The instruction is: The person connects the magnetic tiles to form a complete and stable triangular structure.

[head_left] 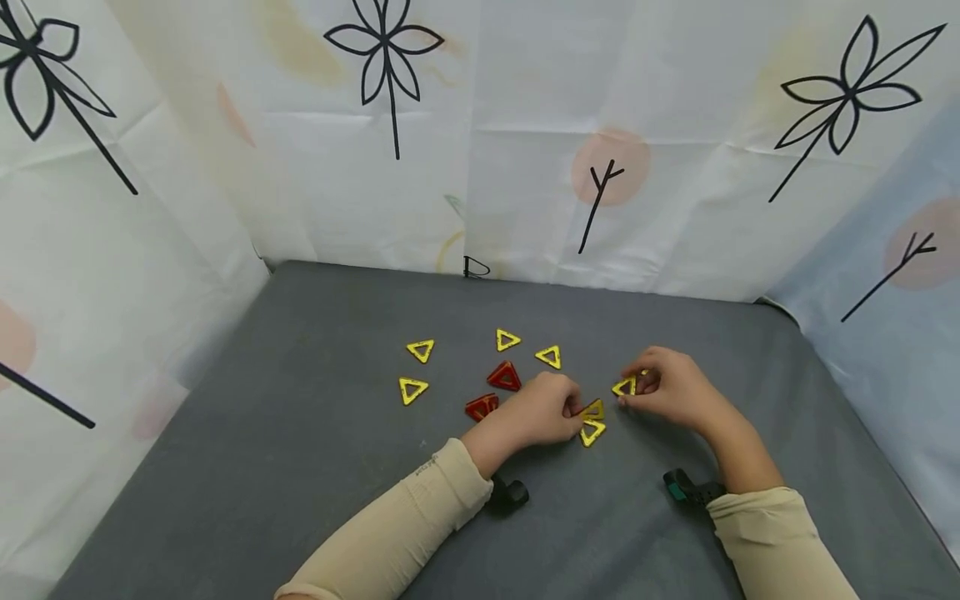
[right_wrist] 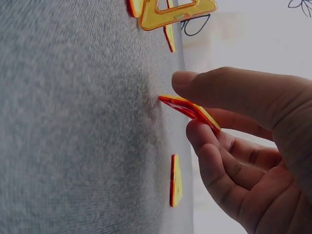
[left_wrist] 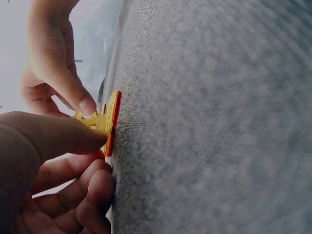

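I have the right hand (head_left: 671, 390) pinching a tilted yellow triangle (right_wrist: 207, 118) between thumb and fingers, over the grey table (head_left: 337, 333). The left hand (head_left: 542, 410), just beside, grips the edge of a second yellow triangle (head_left: 598, 413); exact contact looks partly hidden from my end. Next to it: one flat yellow piece (head_left: 598, 424). Two red triangles (head_left: 504, 377) near that hand, loose yellow triangles (head_left: 412, 381) farther off.

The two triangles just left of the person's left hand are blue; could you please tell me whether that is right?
Not blue: the head view shows that the two triangles just left of the left hand are red.
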The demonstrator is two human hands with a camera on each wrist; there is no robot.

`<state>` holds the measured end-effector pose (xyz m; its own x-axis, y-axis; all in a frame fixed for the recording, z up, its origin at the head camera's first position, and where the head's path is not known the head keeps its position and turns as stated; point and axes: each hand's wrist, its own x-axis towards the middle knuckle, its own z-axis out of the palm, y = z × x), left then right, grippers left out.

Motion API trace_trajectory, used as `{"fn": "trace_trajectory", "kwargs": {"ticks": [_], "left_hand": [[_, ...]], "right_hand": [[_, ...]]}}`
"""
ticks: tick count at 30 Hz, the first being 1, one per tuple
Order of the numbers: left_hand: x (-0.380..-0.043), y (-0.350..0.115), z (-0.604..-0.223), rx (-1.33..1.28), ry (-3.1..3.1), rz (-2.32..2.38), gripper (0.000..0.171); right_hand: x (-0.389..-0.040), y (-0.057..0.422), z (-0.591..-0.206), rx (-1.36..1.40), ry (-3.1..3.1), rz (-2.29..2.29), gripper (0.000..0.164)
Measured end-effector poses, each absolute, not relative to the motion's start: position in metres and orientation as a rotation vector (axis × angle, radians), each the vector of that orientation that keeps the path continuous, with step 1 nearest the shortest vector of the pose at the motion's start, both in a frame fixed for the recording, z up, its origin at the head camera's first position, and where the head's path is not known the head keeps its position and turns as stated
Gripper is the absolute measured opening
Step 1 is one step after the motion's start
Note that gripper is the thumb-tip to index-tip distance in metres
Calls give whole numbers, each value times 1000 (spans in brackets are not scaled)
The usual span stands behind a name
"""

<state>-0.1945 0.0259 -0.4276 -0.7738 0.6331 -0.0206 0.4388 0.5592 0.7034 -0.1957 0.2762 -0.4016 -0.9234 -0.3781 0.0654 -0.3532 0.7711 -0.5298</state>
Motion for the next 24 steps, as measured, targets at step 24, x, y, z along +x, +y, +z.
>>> {"fn": "trace_trajectory", "kwargs": {"ticks": [24], "left_hand": [[-193,30,-426,578,2726,1052,21]], "right_hand": [[-186,254,-403,-733,2870,-919,32]]}}
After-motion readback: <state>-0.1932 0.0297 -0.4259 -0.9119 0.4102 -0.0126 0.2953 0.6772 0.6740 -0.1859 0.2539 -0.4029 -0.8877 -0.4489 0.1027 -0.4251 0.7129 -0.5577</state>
